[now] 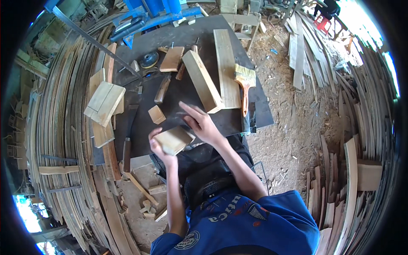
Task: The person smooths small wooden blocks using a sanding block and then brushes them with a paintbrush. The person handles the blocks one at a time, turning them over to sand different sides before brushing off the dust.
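Observation:
My left hand (160, 148) grips a pale wooden block (173, 139) by its left side, above the near edge of the dark table (144, 134). My right hand (203, 124) is just right of the block, with fingers stretched out and slightly blurred; nothing shows in it. Beyond the hands lies a small wooden piece (157, 114), and past it a tool with a wooden handle (162, 89). A long thick wooden beam (202, 80) rests beside a flat board (227, 68). Right of these lies a wide paintbrush (245, 87).
A knife (127, 146) with a wooden handle lies at the table's left edge, near stacked wooden blocks (104, 102). A round dark disc (149, 60) and a wooden block (172, 59) sit farther back. Long planks (63, 110) line the left; more timber (365, 110) stands right.

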Available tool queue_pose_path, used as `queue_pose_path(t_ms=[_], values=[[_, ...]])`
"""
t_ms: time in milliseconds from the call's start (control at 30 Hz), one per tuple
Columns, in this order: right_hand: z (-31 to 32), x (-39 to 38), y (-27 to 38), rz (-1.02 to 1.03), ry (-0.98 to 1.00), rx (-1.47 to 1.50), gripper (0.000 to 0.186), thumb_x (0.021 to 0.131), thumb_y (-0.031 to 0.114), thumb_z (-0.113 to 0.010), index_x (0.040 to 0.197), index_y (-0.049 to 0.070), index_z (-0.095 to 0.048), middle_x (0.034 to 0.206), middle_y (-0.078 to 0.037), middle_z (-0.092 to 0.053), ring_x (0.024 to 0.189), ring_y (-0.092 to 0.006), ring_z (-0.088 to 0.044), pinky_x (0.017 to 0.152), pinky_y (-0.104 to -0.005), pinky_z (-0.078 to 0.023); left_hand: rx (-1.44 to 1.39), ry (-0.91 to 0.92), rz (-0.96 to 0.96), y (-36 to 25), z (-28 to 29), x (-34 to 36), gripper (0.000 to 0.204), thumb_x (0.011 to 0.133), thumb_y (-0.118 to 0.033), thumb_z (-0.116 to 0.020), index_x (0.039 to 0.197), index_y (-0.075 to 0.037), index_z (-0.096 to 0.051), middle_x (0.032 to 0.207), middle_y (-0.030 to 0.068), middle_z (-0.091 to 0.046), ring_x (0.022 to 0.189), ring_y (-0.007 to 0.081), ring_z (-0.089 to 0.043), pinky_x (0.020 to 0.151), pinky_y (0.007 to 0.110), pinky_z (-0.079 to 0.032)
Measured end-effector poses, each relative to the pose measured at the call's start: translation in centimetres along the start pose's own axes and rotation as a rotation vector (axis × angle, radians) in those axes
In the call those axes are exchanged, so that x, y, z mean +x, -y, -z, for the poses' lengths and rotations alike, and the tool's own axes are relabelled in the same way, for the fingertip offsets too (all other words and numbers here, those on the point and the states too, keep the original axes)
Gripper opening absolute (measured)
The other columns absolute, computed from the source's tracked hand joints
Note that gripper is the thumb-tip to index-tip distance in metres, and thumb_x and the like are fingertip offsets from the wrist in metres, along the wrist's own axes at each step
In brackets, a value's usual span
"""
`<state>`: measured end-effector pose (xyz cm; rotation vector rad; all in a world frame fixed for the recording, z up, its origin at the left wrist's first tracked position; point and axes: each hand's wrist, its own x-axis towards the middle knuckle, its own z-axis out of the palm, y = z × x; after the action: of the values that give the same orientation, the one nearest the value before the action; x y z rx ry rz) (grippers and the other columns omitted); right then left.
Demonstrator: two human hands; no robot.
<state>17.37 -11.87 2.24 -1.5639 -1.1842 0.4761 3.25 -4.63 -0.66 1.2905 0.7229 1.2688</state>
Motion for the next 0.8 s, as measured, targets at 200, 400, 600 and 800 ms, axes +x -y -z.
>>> queue_pose_path(t_ms=[200,400,600,800], values=[[2.6,-0.3,2.1,0.276,-0.308,-0.258,0.041,0.079,0.011,-0.057,0.119,0.011,-0.050,0.118,-0.019,-0.045,0.109,-0.0339,-0.045,0.091,-0.0400,-0.039,0.046,-0.227,0.185,1.5,4.1,-0.4,0.035,0.094,-0.034,-0.035,0.096,-0.003,-0.052,0.090,0.0040,-0.053,0.083,0.0132,-0.053,0.076,0.027,-0.043],[8.5,-8.4,-2.1,-0.390,-0.510,-0.833,0.046,0.072,0.015,-0.062,0.115,0.005,-0.048,0.100,-0.018,-0.048,0.095,-0.0333,-0.048,0.080,-0.0418,-0.041,0.194,-0.241,0.174,2.3,2.4,0.4,0.021,0.092,-0.016,-0.044,0.095,0.002,-0.054,0.090,0.0056,-0.055,0.080,0.0123,-0.051,0.073,0.025,-0.041],[8.6,-7.4,-4.1,-0.553,-0.404,-0.711,0.037,0.065,0.017,-0.062,0.094,-0.001,-0.047,0.089,-0.022,-0.051,0.083,-0.0370,-0.053,0.075,-0.0433,-0.044,0.490,-0.198,-0.137,3.5,1.0,0.2,0.013,0.084,-0.001,-0.049,0.096,0.001,-0.052,0.090,0.0107,-0.054,0.079,0.0186,-0.051,0.070,0.030,-0.042],[10.3,-7.4,-4.5,-0.516,-0.427,-0.545,0.061,0.066,0.040,-0.071,0.104,-0.001,-0.048,0.084,-0.017,-0.056,0.083,-0.0332,-0.054,0.073,-0.0403,-0.044,0.563,0.021,-0.041,1.7,0.7,0.3,0.028,0.079,-0.014,-0.061,0.103,-0.001,-0.052,0.097,0.0146,-0.050,0.089,0.0268,-0.050,0.077,0.036,-0.041]])
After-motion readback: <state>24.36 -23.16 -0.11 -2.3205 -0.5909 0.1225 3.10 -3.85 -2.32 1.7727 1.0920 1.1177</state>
